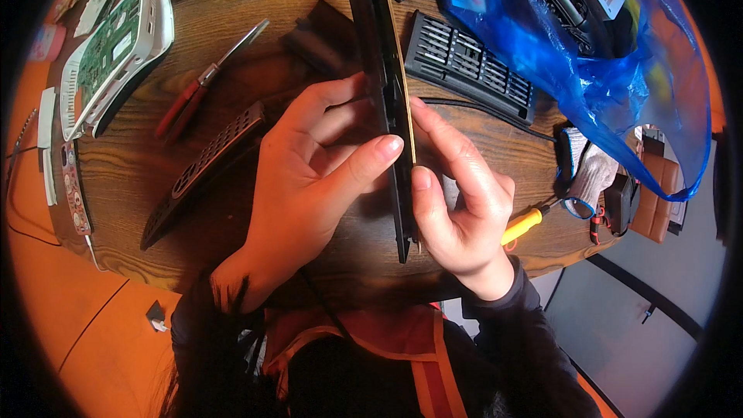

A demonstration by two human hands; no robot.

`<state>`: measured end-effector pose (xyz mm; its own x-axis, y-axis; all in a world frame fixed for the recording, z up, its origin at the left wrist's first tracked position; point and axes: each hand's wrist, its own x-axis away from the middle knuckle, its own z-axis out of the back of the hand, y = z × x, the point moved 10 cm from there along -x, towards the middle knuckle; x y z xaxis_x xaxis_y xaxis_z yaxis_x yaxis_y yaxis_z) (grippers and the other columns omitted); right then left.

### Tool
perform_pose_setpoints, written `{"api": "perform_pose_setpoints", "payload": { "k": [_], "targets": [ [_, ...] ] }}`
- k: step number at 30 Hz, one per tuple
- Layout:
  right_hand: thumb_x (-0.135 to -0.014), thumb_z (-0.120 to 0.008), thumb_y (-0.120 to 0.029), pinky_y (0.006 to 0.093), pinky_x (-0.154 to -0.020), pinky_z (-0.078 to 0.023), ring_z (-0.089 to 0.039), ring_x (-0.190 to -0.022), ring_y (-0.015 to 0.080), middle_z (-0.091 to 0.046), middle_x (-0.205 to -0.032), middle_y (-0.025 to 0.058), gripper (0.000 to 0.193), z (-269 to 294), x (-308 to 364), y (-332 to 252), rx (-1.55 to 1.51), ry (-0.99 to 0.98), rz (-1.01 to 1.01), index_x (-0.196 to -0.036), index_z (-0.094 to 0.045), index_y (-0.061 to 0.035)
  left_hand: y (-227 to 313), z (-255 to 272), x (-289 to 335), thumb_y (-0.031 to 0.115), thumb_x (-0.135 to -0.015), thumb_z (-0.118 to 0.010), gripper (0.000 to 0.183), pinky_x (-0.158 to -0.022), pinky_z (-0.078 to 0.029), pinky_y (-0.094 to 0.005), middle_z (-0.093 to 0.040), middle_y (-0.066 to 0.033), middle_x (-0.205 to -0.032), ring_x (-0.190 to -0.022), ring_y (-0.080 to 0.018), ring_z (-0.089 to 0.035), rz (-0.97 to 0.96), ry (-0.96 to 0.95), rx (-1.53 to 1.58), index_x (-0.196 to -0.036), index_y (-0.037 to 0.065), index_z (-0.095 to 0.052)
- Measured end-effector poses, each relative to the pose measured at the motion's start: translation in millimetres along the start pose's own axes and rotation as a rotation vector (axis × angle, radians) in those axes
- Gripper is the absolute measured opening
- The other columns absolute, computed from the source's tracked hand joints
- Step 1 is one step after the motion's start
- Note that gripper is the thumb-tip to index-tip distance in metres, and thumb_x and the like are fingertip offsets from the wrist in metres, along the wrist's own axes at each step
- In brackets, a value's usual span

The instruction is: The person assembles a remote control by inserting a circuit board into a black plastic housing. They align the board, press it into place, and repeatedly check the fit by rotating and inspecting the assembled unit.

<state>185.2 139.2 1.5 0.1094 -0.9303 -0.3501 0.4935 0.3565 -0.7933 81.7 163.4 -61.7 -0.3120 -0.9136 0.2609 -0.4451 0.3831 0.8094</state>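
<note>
Upright and edge-on before me is a black plastic housing [370, 23] with a thin yellowish-edged circuit board [401, 70] along its right side. My left hand [309, 155] grips the housing from the left, thumb across its near face. On the other side, the thumb and forefinger of my right hand [464, 201] pinch at the board's edge. The board's face is turned away and cannot be seen. Left of my left hand lies a black plastic cover [207, 166] with rows of holes. A yellow-handled screwdriver [522, 226] rests beside my right hand.
A red-handled pair of pliers [207, 77] and an opened white device [116, 54] with a green board lie to the left. Beyond my right hand are a screwdriver bit case [470, 66], a blue plastic bag [534, 62] around a black telephone [565, 0], and a glove [592, 170].
</note>
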Motion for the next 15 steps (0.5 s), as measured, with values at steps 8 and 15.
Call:
{"api": "perform_pose_setpoints", "payload": {
  "k": [8, 15],
  "targets": [
    [-0.069, -0.065, -0.005, 0.0322, -0.082, -0.046, -0.055, -0.1, 0.0317, -0.053, -0.11, 0.0231, 0.05, -9, 1, 0, -0.095, -0.06, -0.051, -0.115, -0.049, 0.0036, 6, 2, -1, -0.002, -0.076, -0.06, 0.045, -0.079, -0.047, -0.0258, -0.053, -0.0127, -0.107, -0.095, -0.016, -0.055, -0.071, 0.003, 0.012, -0.116, -0.003, -0.039],
    [-0.065, -0.062, 0.006, 0.0364, -0.091, -0.04, -0.047, -0.111, 0.0341, -0.048, -0.119, 0.0209, 0.057, -24, 6, 1, -0.033, -0.075, -0.055, -0.119, -0.043, 0.0046, 14, 3, -1, -0.009, -0.07, -0.059, 0.057, -0.083, -0.045, -0.0278, -0.05, -0.0142, -0.114, -0.097, -0.0199, -0.055, -0.122, 0.006, -0.029, -0.121, -0.001, -0.034]
  ]
}}
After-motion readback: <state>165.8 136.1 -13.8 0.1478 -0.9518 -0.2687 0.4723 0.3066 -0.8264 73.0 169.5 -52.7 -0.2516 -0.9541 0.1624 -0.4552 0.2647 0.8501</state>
